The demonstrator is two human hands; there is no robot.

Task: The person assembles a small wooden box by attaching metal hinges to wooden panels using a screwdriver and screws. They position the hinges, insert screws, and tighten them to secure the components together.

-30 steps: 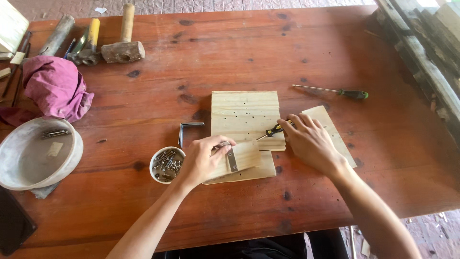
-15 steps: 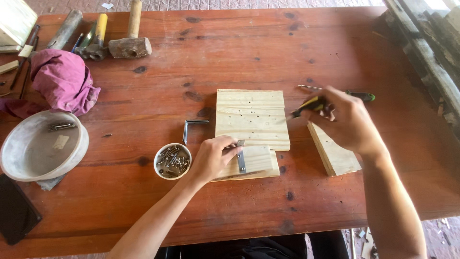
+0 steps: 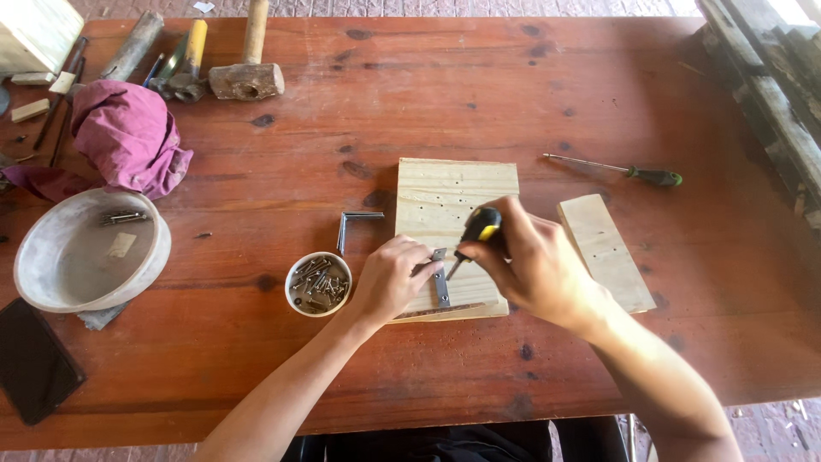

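Observation:
A pale wooden board with several small holes lies mid-table. My left hand presses a metal bracket onto the board's near edge. My right hand grips a short screwdriver with a black and yellow handle, its tip pointing down at the bracket. A second wooden piece lies just right of my right hand. A small round cup of screws sits left of my left hand, and an L-shaped metal bracket lies above it.
A long green-handled screwdriver lies at the right. A mallet, other tools and a pink cloth are at the far left, a pale bowl with screws below them. A dark flat object is at the near left edge.
My right hand went to the right, came back holding the black and yellow screwdriver, and now sets it at the bracket. The second wooden piece now lies apart to the right. My left hand stayed on the bracket.

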